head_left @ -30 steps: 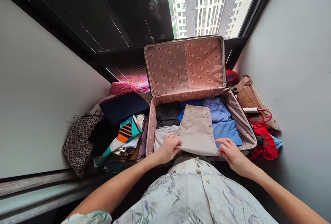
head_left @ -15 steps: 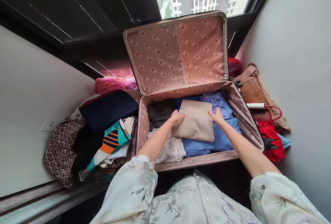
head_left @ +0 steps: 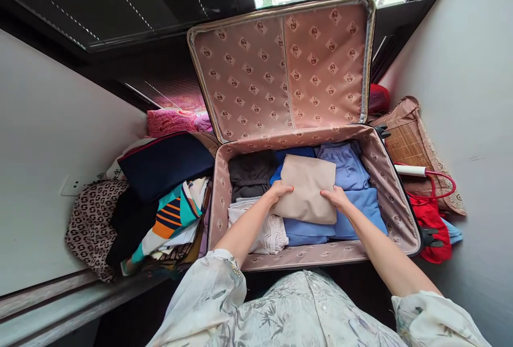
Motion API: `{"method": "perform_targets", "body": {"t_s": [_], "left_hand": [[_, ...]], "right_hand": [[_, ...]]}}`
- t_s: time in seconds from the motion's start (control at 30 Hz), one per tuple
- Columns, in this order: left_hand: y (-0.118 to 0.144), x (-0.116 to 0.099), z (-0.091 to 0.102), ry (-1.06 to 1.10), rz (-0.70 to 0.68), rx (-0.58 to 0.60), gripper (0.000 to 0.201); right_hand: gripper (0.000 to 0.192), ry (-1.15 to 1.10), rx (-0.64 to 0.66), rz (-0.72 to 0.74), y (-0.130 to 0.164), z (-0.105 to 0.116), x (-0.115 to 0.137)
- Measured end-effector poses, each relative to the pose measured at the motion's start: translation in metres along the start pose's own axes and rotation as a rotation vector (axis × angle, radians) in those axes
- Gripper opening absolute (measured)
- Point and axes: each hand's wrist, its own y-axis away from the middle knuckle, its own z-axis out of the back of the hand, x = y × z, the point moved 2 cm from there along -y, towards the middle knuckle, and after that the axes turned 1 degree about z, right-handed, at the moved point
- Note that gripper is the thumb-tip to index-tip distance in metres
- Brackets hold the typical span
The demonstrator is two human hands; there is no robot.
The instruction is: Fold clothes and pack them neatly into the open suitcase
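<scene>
In the head view, a folded beige garment (head_left: 308,186) lies over the middle of the clothes in an open suitcase (head_left: 215,197). My left hand (head_left: 279,192) grips its left edge, thumb on top and fingers hidden beneath. On the opposite edge, my right hand (head_left: 337,197) holds it the same way. Around it are dark grey folded clothes (head_left: 250,171), blue elastic-waist shorts or trousers (head_left: 343,165), folded blue clothes (head_left: 358,210) and a white garment with a gathered edge (head_left: 266,232). Whether the beige garment rests on the pile or is slightly raised, I cannot tell.
The suitcase lid (head_left: 256,79) leans back toward the window. Left of the case are a navy folded item (head_left: 166,165), a patterned bag or cloth (head_left: 90,229) and a colourful garment (head_left: 172,218). To the right are a brown woven mat (head_left: 409,144) and red fabric (head_left: 430,229).
Both thumbs have moved farther in over the beige garment, and my right hand has closed on its edge. The camera view has shifted slightly closer.
</scene>
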Motion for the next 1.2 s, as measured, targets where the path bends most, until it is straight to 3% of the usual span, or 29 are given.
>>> {"method": "perform_targets", "body": {"t_s": [0.1,0.23,0.37,0.47,0.57,0.67,0.77,0.9,0.97,1.03,1.2], "left_hand": [[0.002,0.002,-0.003,0.054,0.066,-0.019,0.037],[0.015,-0.01,0.0,0.163,0.026,0.04,0.046],[0.046,-0.022,0.03,0.221,-0.097,0.046,0.051],[0.074,-0.016,0.078,0.257,-0.187,-0.058,0.059],[0.092,0.0,0.134,0.275,-0.21,-0.177,0.07],[0.095,0.015,0.169,0.014,-0.101,-0.404,0.071],[0.091,0.026,0.165,-0.522,-0.095,-0.638,0.082],[0.083,0.046,0.125,-1.022,-0.272,-0.81,0.093],[0.075,0.059,0.114,-1.102,-0.294,-0.801,0.093],[0.062,0.067,0.115,-1.101,-0.287,-0.761,0.09],[0.018,0.067,0.158,-0.904,-0.252,-0.711,0.07]], "right_hand": [[0.037,-0.013,0.002,0.037,0.004,0.004,0.002],[0.045,0.037,0.017,0.195,0.016,0.016,0.017],[0.051,0.065,0.063,0.32,0.038,0.006,0.049],[0.047,0.034,0.155,0.401,0.048,-0.033,0.075],[0.048,0.011,0.268,0.473,0.035,-0.094,0.088],[0.052,0.087,0.24,0.46,0.002,-0.155,0.079],[0.057,0.186,0.083,0.369,-0.027,-0.193,0.054],[0.062,0.257,-0.017,0.34,-0.039,-0.205,0.022],[0.062,0.308,-0.055,0.404,-0.038,-0.203,0.012],[0.061,0.358,-0.092,0.516,-0.036,-0.201,0.003],[0.058,0.417,-0.213,0.777,-0.038,-0.202,-0.024]]}}
